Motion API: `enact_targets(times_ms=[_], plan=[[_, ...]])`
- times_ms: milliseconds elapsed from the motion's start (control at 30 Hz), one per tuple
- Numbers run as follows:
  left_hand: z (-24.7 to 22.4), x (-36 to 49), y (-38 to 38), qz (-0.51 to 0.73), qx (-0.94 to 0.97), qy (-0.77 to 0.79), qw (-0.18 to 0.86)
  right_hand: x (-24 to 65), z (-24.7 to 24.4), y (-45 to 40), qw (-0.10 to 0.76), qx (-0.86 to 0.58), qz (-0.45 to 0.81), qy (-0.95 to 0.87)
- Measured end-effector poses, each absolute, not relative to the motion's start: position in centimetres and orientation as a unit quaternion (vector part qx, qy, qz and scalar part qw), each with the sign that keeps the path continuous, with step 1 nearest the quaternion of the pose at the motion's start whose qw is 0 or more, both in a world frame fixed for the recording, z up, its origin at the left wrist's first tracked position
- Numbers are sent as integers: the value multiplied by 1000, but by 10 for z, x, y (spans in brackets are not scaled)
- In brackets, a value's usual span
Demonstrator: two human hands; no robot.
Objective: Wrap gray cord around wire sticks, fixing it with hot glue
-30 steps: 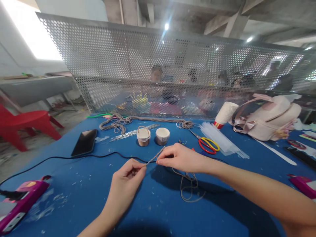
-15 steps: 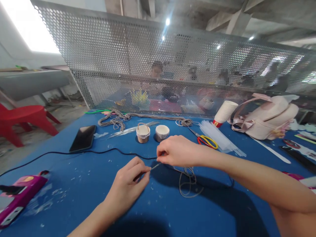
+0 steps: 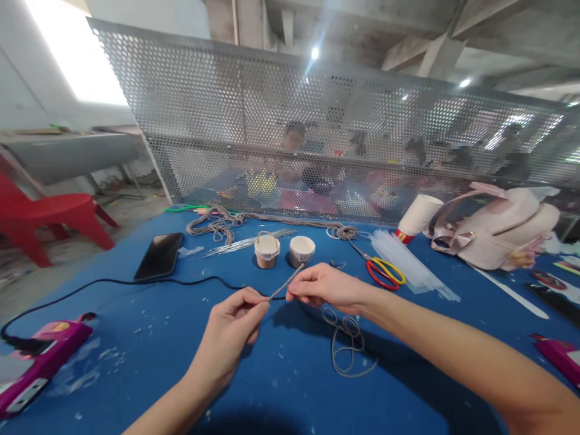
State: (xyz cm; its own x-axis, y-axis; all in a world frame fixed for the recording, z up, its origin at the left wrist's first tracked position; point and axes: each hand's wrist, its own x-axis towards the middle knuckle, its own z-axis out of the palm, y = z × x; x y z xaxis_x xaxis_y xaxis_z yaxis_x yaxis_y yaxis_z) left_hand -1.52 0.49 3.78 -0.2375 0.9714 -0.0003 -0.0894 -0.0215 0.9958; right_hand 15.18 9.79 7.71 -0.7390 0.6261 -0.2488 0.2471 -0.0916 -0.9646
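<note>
Between thumb and fingers, my left hand (image 3: pixel 238 323) pinches a thin grey-brown cord (image 3: pixel 285 282). The stiff-looking cord slants up to the right, its tip standing just above the fingers of my right hand (image 3: pixel 324 285). That hand is closed in a pinch at the cord; its fingertips partly hide the contact. Loose loops of grey cord (image 3: pixel 348 341) lie on the blue table (image 3: pixel 290 386) below my right wrist. Just beyond the hands stand two small paper-cup buckets with white tops: one with a cord handle (image 3: pixel 266 249), the other without a handle (image 3: pixel 302 249).
Behind are a grey cord bundle (image 3: pixel 212 222), thin wires (image 3: pixel 244 243) and a perforated metal screen (image 3: pixel 190 90). Scissors (image 3: pixel 385 272), clear strips (image 3: pixel 414 266), stacked paper cups (image 3: pixel 421 214) and a pink backpack (image 3: pixel 502 229) lie right. Leftward are a phone (image 3: pixel 158 257), black cable (image 3: pixel 109 281) and purple tool (image 3: pixel 54 344).
The cord between my hands now points upward with its tip showing above my right fingers. My left hand has shifted slightly left, and the view has tilted a little.
</note>
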Motion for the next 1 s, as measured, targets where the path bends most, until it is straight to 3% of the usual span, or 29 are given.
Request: enact_targets(times_ms=[133, 300, 433, 533, 633, 800, 1000], plan=[[36, -15, 5, 565, 460, 574, 373, 150, 80, 82, 180, -374, 544, -730], [36, -17, 2, 538, 584, 575, 198, 149, 85, 70, 179, -347, 270, -880], [33, -18, -1, 494, 663, 554, 98, 147, 93, 65, 145, -329, 74, -930], [33, -19, -2, 483, 698, 525, 57, 147, 106, 67, 108, -312, 17, -944], [37, -22, -1, 474, 726, 491, 80, 147, 120, 81, 61, -306, 75, -947], [47, -28, 2, 495, 692, 481, 214, 148, 126, 114, -46, -272, 362, -890], [43, -27, 5, 562, 538, 514, 362, 147, 100, 113, 27, -287, 578, -764]])
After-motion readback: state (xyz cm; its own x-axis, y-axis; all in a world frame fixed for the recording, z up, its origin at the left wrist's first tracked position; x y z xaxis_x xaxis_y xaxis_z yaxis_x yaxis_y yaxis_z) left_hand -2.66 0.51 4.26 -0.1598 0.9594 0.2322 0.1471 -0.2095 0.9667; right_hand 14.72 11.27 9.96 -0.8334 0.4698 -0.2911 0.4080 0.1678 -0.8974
